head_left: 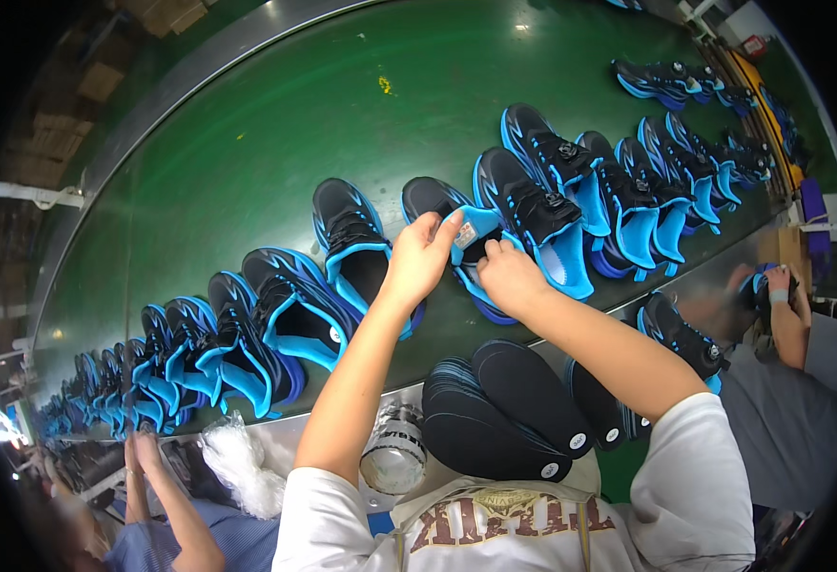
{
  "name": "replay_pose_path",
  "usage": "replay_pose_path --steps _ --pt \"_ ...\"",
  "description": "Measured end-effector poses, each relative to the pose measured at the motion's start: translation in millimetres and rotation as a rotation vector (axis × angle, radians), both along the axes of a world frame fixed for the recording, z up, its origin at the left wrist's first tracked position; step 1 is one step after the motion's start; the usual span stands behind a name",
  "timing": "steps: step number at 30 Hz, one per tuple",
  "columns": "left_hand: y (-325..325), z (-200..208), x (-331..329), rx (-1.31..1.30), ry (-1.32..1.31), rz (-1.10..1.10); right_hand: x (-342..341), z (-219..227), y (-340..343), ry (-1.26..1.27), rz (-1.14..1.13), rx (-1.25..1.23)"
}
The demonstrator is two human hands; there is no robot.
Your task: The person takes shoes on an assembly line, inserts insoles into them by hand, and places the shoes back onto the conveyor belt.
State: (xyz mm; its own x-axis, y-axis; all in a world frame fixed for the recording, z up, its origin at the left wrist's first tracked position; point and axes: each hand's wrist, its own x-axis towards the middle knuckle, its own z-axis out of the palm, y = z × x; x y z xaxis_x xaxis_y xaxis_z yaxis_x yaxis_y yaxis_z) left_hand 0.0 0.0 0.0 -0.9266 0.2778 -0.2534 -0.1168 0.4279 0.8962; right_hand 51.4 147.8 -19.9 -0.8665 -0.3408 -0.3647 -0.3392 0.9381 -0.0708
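In front of me on the green belt is a black and blue sports shoe (431,195), its toe pointing away. My left hand (421,255) pinches the shoe's bright blue tongue, which carries a small pale label, and pulls it up. With fingers curled into the shoe's opening, my right hand (511,278) grips at the collar; the fingertips are partly hidden inside. Another shoe of the same kind (350,224) lies just left of my left hand. To the right of my right hand sits one more matching shoe (523,205).
Long rows of like shoes (232,315) run along the green belt (275,124) on both sides. Below my arms are stacked black insoles (495,410), a clear jar (394,453) and a crumpled clear plastic bag (239,462). Co-workers' hands show at left (144,448) and right (781,281).
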Motion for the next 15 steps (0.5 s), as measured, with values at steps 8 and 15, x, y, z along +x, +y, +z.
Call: replay_pose_path --steps 8,15 --pt "3 0 -1 0.004 -0.01 0.007 -13 7 -3 -0.184 0.181 0.315" --pt "15 1 7 -0.045 0.23 0.159 -21 1 3 -0.264 0.557 0.426"
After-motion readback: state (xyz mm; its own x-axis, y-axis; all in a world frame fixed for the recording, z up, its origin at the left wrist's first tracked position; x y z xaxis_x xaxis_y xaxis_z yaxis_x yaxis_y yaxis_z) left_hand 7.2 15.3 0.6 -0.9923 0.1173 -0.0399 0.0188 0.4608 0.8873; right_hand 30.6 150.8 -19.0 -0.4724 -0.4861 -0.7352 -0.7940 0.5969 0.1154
